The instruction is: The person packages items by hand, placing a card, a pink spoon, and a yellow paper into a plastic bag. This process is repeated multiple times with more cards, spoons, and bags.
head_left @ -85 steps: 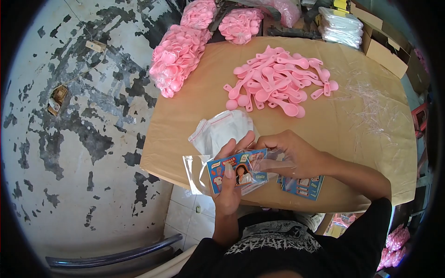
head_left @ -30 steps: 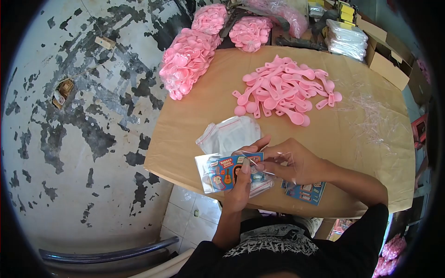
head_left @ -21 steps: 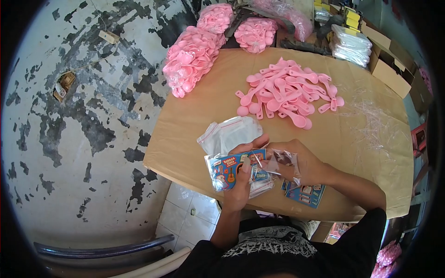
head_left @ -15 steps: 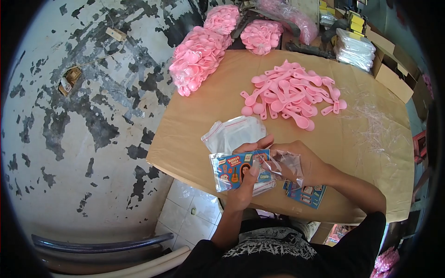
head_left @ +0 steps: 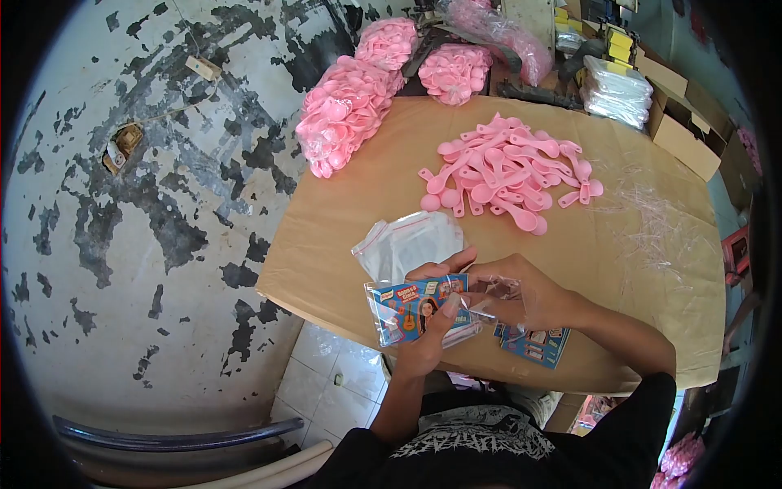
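My left hand (head_left: 432,326) is closed round a blue printed card (head_left: 407,311) in a clear plastic sleeve, thumb on the front and fingers behind. The card shows a guitar and a figure. My right hand (head_left: 521,289) pinches the clear plastic (head_left: 498,287) at the card's right end, its fingertips partly hidden by the film. Just beyond my left hand lie clear zip bags (head_left: 407,244) with a red line along the top. More blue printed cards (head_left: 535,346) rest on the table below my right wrist.
A pile of pink plastic spoons (head_left: 509,167) lies on the brown-paper-covered table (head_left: 326,236). Bagged pink spoons (head_left: 346,110) stand at the back left. Clear plastic scraps (head_left: 652,212) lie at the right, near an open cardboard box (head_left: 684,138) and stacked clear bags (head_left: 617,91).
The view has shifted slightly, so the table sits a little lower. My right hand's fingers have bunched the clear plastic closer to the card; my left hand keeps its hold.
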`<state>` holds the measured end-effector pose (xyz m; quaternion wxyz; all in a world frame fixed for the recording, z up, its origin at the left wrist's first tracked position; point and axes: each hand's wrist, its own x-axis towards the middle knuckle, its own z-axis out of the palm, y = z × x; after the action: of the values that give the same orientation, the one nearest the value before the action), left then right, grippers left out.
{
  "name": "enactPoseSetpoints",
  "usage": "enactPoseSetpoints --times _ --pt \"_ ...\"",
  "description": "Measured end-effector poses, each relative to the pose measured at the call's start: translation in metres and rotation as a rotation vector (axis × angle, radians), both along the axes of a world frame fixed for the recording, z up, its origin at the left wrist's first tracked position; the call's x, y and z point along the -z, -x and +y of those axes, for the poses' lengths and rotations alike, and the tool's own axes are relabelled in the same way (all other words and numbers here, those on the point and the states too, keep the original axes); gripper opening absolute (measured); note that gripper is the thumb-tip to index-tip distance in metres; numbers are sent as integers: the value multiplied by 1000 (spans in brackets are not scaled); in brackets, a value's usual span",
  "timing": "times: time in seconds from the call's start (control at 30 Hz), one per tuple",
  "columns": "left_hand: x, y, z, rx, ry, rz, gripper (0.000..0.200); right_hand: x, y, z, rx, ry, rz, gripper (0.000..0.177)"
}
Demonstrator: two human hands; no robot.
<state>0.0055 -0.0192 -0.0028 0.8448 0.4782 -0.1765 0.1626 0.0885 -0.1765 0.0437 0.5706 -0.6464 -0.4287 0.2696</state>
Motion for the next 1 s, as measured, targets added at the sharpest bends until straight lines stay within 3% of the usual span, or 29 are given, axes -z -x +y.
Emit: enactPoseSetpoints --times 0.27,0.37,0.47,0.87,1.0 --pt "7 -5 2 -14 -53 -28 37 2 -5 -2 15 -27 -147 17" --pt "2 -4 2 -35 -82 -15 36 7 -6 2 32 -146 -248 15" --pt "1 -5 2 -29 -91 -23 35 5 -5 1 43 -43 -157 14" --pt "2 -6 0 2 -62 15 39 8 -7 1 63 -32 -161 16" --pt "12 -10 2 -34 -216 -153 45 0 -6 0 -15 -43 -160 14"
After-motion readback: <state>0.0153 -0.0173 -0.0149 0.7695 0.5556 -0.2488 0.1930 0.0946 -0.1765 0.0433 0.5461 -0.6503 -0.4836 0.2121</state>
